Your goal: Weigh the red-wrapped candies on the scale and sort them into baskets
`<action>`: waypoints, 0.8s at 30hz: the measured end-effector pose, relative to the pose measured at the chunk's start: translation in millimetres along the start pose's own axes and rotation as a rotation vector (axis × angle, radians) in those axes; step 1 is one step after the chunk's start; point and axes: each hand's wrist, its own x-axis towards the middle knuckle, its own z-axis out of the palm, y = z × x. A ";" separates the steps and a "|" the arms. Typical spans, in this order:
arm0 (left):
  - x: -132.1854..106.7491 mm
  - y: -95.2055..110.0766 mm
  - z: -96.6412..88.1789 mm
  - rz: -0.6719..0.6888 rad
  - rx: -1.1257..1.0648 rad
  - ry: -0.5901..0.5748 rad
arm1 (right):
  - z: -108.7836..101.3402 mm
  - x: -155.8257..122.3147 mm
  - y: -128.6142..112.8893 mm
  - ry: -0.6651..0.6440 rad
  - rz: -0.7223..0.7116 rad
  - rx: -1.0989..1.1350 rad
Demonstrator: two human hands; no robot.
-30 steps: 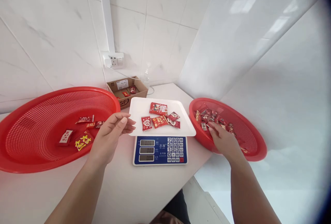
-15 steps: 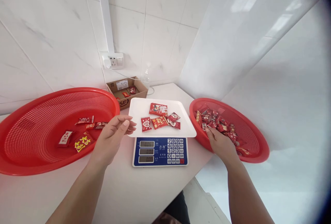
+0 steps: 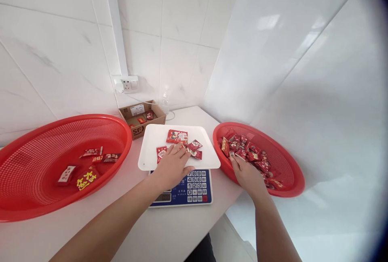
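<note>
My left hand reaches over the white weighing tray with its fingers stretched out, and its fingertips partly cover a red snack packet in the middle. Around it on the tray lie several other packets, among them a larger red packet and a small dark-red packet. Under the tray sits the blue digital scale, its displays partly hidden by my left arm. My right hand is at the near rim of the right red basket, finger and thumb pinched on a small red-and-white packet.
A large red basket at the left contains several packets. Behind the tray are a small cardboard box with a few packets, a clear bottle and a wall socket with a plugged-in cable. Tiled walls close off the back and right.
My left hand has moved right, from the tray's left edge to over the packets on it. My right hand stays at the right basket with the small packet. The view has shifted slightly.
</note>
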 end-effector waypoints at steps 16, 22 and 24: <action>13.7 37.3 8.2 0.082 0.225 -0.076 | 0.6 -0.7 1.2 -0.006 -0.003 0.022; 40.2 25.1 10.2 0.095 0.199 -0.091 | 2.0 -1.3 1.7 -0.023 -0.017 0.045; 48.4 18.8 14.0 0.072 0.199 -0.123 | 1.7 -1.6 1.9 -0.031 -0.015 0.054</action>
